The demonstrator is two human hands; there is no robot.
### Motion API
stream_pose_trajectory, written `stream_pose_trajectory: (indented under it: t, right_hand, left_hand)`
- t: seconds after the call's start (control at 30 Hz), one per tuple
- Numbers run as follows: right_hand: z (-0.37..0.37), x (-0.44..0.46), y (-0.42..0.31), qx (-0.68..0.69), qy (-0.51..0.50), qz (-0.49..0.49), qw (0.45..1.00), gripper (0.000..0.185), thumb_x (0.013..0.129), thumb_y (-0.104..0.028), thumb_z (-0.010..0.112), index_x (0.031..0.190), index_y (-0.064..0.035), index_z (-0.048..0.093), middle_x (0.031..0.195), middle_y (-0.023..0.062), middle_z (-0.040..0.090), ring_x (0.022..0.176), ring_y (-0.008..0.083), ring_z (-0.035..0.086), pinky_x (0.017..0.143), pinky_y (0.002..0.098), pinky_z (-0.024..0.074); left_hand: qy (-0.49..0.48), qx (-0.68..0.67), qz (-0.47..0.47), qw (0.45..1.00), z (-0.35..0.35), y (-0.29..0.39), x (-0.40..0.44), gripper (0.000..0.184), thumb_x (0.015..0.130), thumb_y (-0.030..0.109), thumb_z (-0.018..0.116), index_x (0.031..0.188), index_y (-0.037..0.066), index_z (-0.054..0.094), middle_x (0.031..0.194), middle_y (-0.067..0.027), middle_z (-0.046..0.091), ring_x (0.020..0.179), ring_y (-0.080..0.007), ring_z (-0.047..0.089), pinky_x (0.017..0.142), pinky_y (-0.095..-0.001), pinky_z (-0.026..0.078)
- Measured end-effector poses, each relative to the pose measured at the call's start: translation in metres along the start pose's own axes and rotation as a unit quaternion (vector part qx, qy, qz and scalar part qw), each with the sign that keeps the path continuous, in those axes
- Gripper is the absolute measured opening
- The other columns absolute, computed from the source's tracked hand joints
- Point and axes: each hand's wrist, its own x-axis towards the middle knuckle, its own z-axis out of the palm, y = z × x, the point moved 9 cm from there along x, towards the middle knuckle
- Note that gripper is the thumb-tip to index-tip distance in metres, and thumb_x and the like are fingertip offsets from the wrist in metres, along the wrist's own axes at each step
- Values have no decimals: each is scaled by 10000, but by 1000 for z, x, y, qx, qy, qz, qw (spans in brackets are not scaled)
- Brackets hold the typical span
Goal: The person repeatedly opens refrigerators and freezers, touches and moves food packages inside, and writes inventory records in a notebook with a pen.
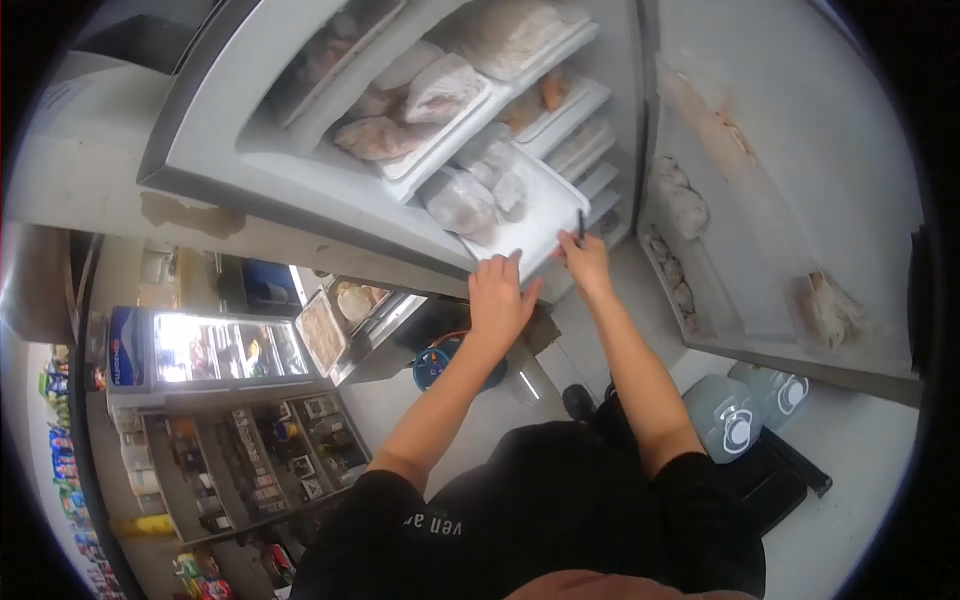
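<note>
White rectangular shallow tray (pixel 545 205) is inside the open light-grey upright freezer (pixel 215 150), with its near edge turned to the person, and both hands are at this edge.

At the far left, bright multicoloured packets (pixel 65 480) stand in a long row. Next to them is a lit glass-front display cooler (pixel 230 348) with a blue side panel, and just below it dark shelves with small goods (pixel 250 465). Further right, a pale shallow food tray (pixel 322 332) lies on a worktop. In the upper part of the freezer, pale frosted lumps in clear wrapping (pixel 445 88) lie on another white tray. A blue round container (pixel 432 370) is on the floor, lower down.

On the left part of the shallow tray lie several frosted clear bags with whitish contents (pixel 460 203), close together; the right part shows bare white surface. The left hand (pixel 500 300) has its fingers near together upon the near edge; I cannot tell if they close around it. The right hand (pixel 583 262), just beside, has narrow fingers and holds a thin dark stick-like object (pixel 581 226), which points upward.

On the right, the open pale freezer door (pixel 780 200) carries whitish wrapped lumps (pixel 685 210) in its pocket. Under the door, two large clear bluish plastic bottles (pixel 722 415) with white round caps stand side by side.
</note>
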Motion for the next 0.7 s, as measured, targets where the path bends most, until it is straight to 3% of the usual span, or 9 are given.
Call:
stream_pose_trajectory:
  t: [0.2, 0.27, 0.37, 0.4, 0.43, 0.47, 0.5, 0.63, 0.7]
  right_hand:
    - [1, -10, -24, 49, -72, 30, 996, 380, 924, -354, 607, 893, 10, 711, 714, 96, 691, 561, 162, 584, 557, 347, 467]
    - [-37, -33, 15, -143, -128, 14, 981, 395, 951, -361, 602, 1079, 8, 656, 754, 68, 707, 502, 115, 539, 498, 266, 440]
    - [-191, -80, 204, -95, -17, 160, 982, 350, 933, -278, 569, 1191, -48, 621, 886, 71, 717, 506, 107, 522, 436, 258, 400]
    - [-254, -126, 218, -32, 45, 244, 968, 350, 894, -227, 564, 1207, -75, 598, 929, 72, 710, 489, 97, 482, 407, 244, 349]
    - [-316, -168, 204, -10, 150, 267, 952, 346, 873, -212, 567, 1190, -76, 601, 928, 72, 707, 477, 92, 456, 392, 229, 312]
    - [-392, -194, 246, 138, 215, 156, 954, 283, 876, -194, 556, 1121, -80, 641, 905, 76, 706, 490, 101, 478, 398, 232, 324]
    - [-463, -213, 232, -53, 299, 171, 937, 218, 889, -192, 554, 1035, -85, 674, 826, 71, 692, 485, 103, 478, 401, 242, 341]
    - [-517, -244, -28, -15, 478, -105, 872, 108, 896, -150, 547, 889, -93, 639, 645, -40, 512, 531, 66, 458, 473, 227, 329]
    - [-544, -225, -56, -74, 424, -41, 902, 127, 896, -171, 539, 887, -88, 635, 657, -27, 524, 549, 79, 491, 488, 233, 352]
  left_hand:
    - [-84, -70, -77, 991, 77, -26, 1, 453, 837, 140, 648, 1229, -65, 553, 1124, -246, 610, 1029, -418, 565, 917, -479, 451]
    - [11, -19, -23, 999, 66, -34, 20, 451, 836, 109, 636, 1232, -85, 541, 1108, -256, 609, 1031, -415, 562, 922, -488, 442]
    - [-2, -11, -45, 999, 72, -62, 46, 368, 806, 62, 593, 1141, -90, 567, 966, -206, 612, 920, -385, 573, 856, -465, 452]
    - [17, -8, -48, 999, 70, -68, 50, 327, 807, 47, 584, 1110, -78, 575, 962, -203, 614, 919, -382, 576, 858, -462, 454]
    - [38, -3, -52, 998, 67, -75, 54, 288, 809, 32, 575, 1079, -66, 582, 958, -199, 617, 919, -379, 578, 861, -458, 456]
    - [39, -12, -51, 998, 65, -80, 60, 288, 809, 32, 575, 1079, -66, 582, 958, -199, 617, 919, -379, 578, 861, -458, 456]
    - [33, 37, -17, 999, 65, -78, 66, 243, 812, 28, 577, 1042, -47, 592, 955, -200, 618, 929, -377, 581, 860, -459, 462]
    - [46, 173, 49, 983, 67, -87, 83, 111, 821, 46, 594, 926, 18, 616, 950, -174, 631, 967, -353, 601, 832, -446, 501]
    - [-50, 72, 43, 995, 64, -79, 91, 84, 831, 78, 596, 899, 50, 636, 950, -138, 643, 971, -320, 624, 789, -444, 528]
